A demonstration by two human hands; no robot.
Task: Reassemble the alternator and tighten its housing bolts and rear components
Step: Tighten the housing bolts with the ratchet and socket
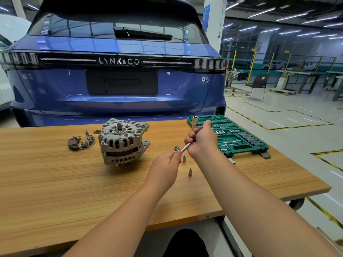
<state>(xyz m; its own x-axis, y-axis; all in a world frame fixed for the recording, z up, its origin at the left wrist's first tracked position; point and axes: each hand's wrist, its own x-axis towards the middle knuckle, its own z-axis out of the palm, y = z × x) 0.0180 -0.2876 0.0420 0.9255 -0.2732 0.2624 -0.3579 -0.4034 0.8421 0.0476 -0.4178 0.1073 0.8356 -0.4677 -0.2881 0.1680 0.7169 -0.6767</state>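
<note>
A single head-worn wide-angle camera is looking forward and down from just behind the near edge of the light wooden tabletop [55,182] — close enough that both bare forearms are rising from the bottom of the frame. It is facing the tail of a blue hatchback car [118,86] filling the upper left, with the workshop floor bending away at the right edge.

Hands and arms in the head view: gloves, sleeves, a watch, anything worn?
Nothing worn that shows. The left hand and right hand are bare, with no gloves, rings or watch visible. Both forearms are bare up to the frame's bottom edge; no sleeve shows.
</note>
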